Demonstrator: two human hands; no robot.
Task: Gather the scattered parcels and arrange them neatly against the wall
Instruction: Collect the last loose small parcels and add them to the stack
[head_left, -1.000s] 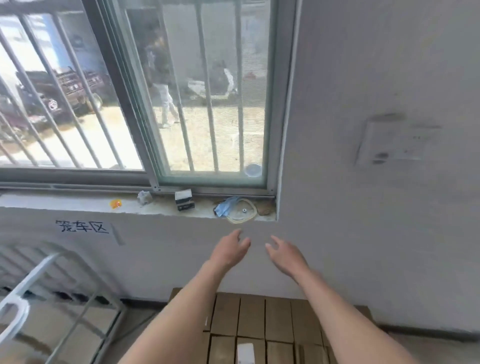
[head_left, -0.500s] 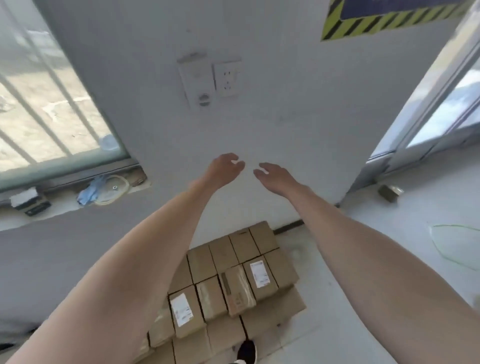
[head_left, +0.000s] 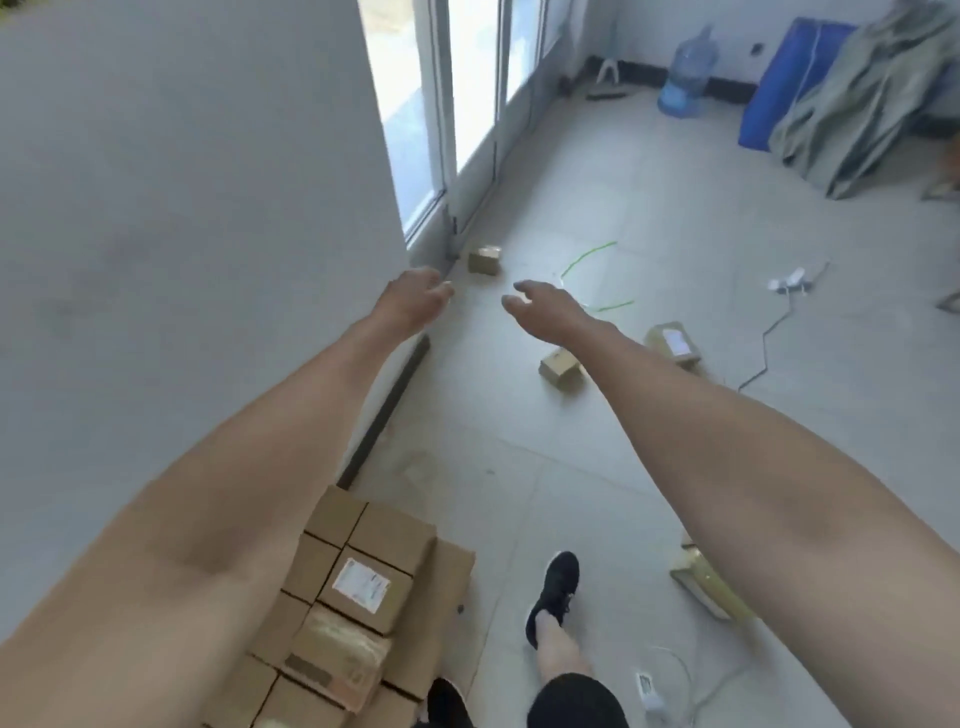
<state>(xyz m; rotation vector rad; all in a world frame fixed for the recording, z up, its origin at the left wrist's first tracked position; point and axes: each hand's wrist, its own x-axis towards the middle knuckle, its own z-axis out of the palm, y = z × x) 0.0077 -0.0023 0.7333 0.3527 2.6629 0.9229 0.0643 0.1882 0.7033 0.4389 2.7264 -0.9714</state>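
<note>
Trip risk first. Left fingers (head_left: 439, 292) and right fingers (head_left: 515, 305) hang loosely spread, holding nothing. Stacked parcels (head_left: 363, 582) sit against the wall (head_left: 182, 208), well behind the fingers and close to the shoe (head_left: 553, 597); a careless step likely knocks the row crooked. Door parcel (head_left: 484, 259) lies just beyond the fingertips. Small parcel (head_left: 560, 368) and labelled parcel (head_left: 672, 340) lie behind and right of the right fingers. Black cable (head_left: 769, 338) further right and green strap (head_left: 587, 260) beyond them could snag a foot.
</note>
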